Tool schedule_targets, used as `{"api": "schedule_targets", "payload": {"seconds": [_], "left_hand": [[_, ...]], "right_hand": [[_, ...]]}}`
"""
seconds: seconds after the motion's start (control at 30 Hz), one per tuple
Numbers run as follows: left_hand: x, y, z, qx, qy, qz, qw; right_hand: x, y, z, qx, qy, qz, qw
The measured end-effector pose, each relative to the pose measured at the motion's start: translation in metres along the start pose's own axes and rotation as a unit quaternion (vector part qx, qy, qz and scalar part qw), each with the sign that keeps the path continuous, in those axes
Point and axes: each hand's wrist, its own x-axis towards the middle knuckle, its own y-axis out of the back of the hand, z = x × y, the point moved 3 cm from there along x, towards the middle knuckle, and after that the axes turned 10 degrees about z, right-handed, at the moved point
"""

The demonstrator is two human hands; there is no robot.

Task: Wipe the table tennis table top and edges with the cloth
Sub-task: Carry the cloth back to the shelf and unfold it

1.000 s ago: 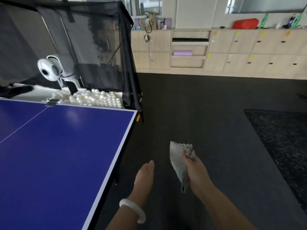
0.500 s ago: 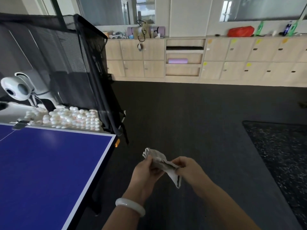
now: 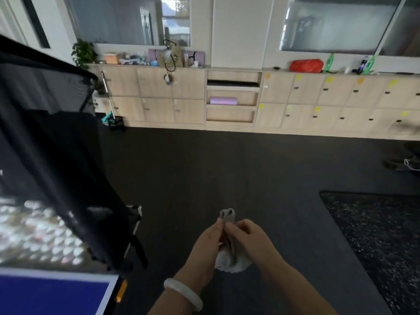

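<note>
A light grey cloth is bunched between both my hands in front of me, above the dark floor. My left hand, with a pale bangle on its wrist, pinches the cloth from the left. My right hand grips it from the right, fingers curled round the fabric. One end of the cloth sticks up above my fingers and a fluffy part hangs below. Only a corner of the blue table tennis table with its white edge line shows at the bottom left, well left of my hands.
A black catch net rises over the table's end, with several white balls blurred behind it. Pale wooden lockers line the far wall. A speckled black mat lies on the floor at right. A mop leans on the lockers.
My view has swung right and up, so most of the table has left the frame. My left hand came up to the cloth, and both hands now fold it tighter.
</note>
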Motion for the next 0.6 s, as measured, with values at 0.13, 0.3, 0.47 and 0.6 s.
{"api": "schedule_targets", "payload": {"seconds": [0.13, 0.3, 0.47, 0.6], "left_hand": [[0.065, -0.030, 0.037, 0.088, -0.050, -0.044, 0.994], [0.171, -0.074, 0.076, 0.113, -0.049, -0.018, 0.992], [0.286, -0.133, 0.144, 0.076, -0.050, 0.016, 0.996], [0.368, -0.173, 0.212, 0.159, -0.187, 0.051, 0.968]], "right_hand": [[0.083, 0.011, -0.017, 0.070, -0.056, 0.066, 0.994], [0.206, 0.031, -0.028, 0.105, -0.059, 0.070, 0.990], [0.343, 0.059, -0.064, 0.141, -0.031, 0.031, 0.989], [0.451, 0.081, -0.101, 0.077, 0.027, 0.015, 0.997]]}}
